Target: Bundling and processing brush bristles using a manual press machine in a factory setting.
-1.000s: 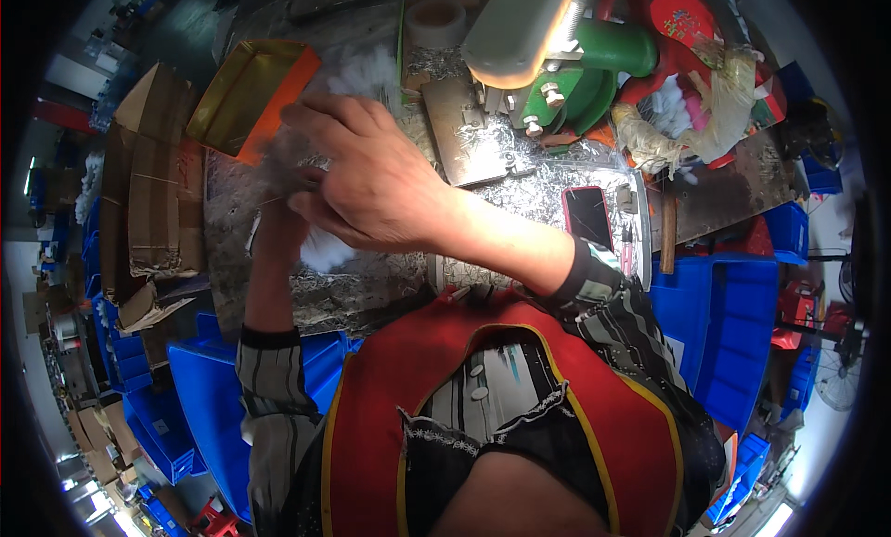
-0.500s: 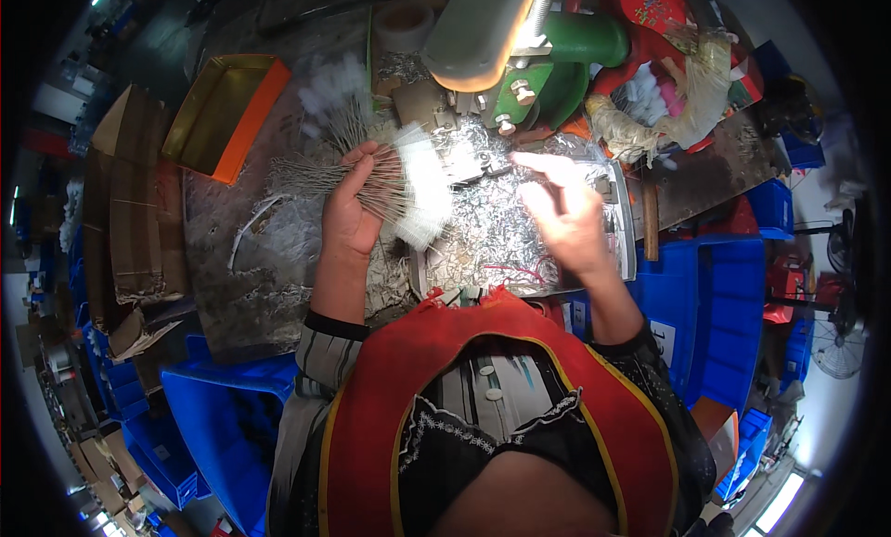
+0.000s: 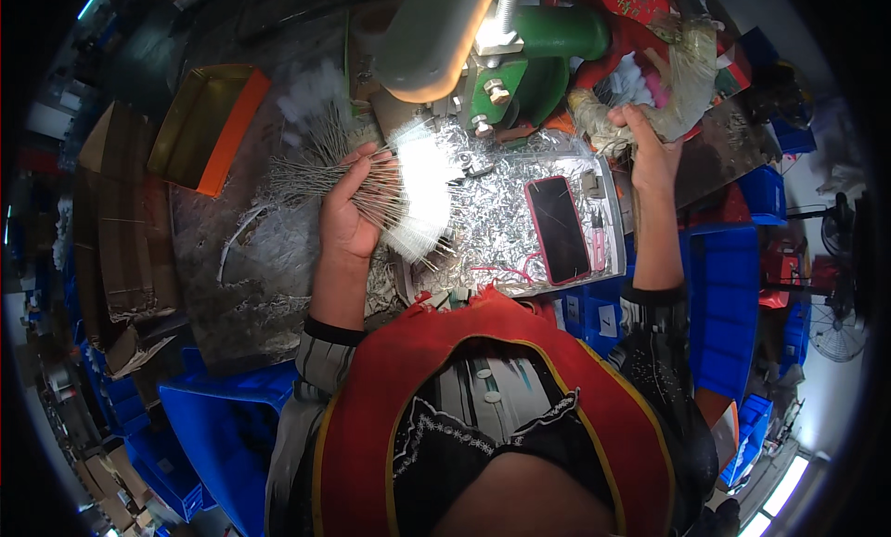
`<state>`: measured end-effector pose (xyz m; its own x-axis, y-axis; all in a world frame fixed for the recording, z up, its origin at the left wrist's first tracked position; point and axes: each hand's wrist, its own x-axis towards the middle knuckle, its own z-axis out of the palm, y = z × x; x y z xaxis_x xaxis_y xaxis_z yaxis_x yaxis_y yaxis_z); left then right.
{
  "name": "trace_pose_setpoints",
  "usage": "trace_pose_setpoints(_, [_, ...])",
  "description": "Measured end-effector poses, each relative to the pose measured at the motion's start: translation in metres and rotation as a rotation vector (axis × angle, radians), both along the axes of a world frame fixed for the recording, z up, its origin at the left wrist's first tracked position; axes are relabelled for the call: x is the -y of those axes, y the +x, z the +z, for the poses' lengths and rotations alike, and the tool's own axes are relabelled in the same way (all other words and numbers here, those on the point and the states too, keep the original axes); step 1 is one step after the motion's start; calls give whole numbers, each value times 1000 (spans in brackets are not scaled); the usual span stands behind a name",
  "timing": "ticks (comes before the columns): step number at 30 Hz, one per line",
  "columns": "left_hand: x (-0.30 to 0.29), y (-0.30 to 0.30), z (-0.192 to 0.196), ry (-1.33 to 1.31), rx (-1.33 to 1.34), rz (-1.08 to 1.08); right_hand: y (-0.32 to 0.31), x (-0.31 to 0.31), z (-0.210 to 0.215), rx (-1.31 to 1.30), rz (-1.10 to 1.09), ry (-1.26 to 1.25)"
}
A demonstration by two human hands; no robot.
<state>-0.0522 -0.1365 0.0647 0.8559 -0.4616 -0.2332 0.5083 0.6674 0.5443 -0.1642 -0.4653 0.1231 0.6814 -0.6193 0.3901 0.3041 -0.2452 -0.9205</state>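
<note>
1. At the centre of the frame, the left hand clasps a fanned bunch of thin grey wire-stemmed brushes with white bristles, thumb pressed across the stems.
2. At the upper right, the right hand has its fingers against the rim of a red container wrapped in translucent, yellowish plastic; whether it grasps that rim, I cannot tell.
3. The step in hand appears to be keeping the bunch gathered while the right hand works at the container. The next move seems to call for steady thumb pressure, so no stems slip out of the fan.
4. Right of centre, silvery metal clippings fill a pale-rimmed tray, where a dark-screened phone in a red case lies beside a slim pink-handled tool.
5. At the upper centre, a grey lamp head hangs before a bolted green metal machine.
6. At the left, the dark, scuffed worktable bears an open orange box.
7. Blue plastic bins stand at the lower left and right; a standing fan is near the right edge.
</note>
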Motion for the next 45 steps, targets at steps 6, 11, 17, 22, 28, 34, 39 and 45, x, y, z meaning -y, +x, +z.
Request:
trace_pose_setpoints(6, [3,5,-4,-32,-4,-63,3,6,30,-17,-53,206])
trace_pose_setpoints(11, [5,16,-11,-29,-17,-83,4,0,102,-269,123,108])
trace_pose_setpoints(17, [11,24,-18,59,120,-75,1,-3,88,-235,-12,153])
trace_pose_setpoints(22, [11,27,-14,157,139,-82,-2,16,45,-160,77,217])
trace_pose_setpoints(28, [12,28,-10,161,151,-123,-3,16,51,-175,37,264])
trace_pose_setpoints(34, [14,27,-5,154,117,-116,1,17,78,-269,147,158])
trace_pose_setpoints(39, [16,26,-5,163,123,-87,-2,18,61,-217,145,155])
trace_pose_setpoints(45, [16,27,-7,151,154,-92,1,19,70,-235,163,176])
